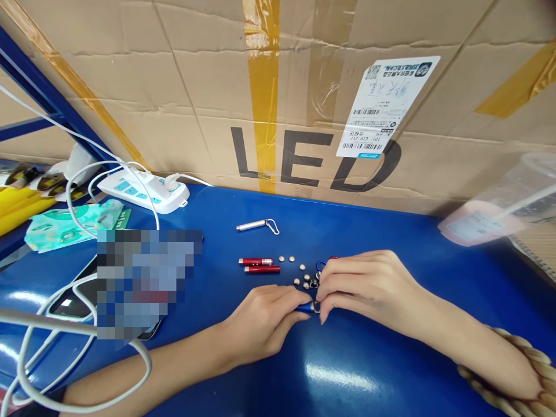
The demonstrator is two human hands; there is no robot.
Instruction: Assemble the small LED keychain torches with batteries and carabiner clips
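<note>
My left hand (271,318) is closed around a small blue penlight tube (306,307), most of it hidden by the fingers. At the tube's silver end, the fingertips of my right hand (369,284) are pinched together on a metal part. Just beyond my fingers lie several small silver button cells (302,267) and a few dark metal pieces (313,283). Two red penlight tubes (262,270) rest side by side to the left of the cells. Farther back is a silver penlight (251,226) with a carabiner clip (273,226). A blue clip (320,266) shows partly behind my right hand.
A large cardboard box (208,87) forms a wall behind the blue table (347,370). On the left are a white power strip (147,188), looped white cables (87,330), a tissue pack (69,225) and a partly blurred-out dark device (82,289). A translucent cup (482,220) stands right.
</note>
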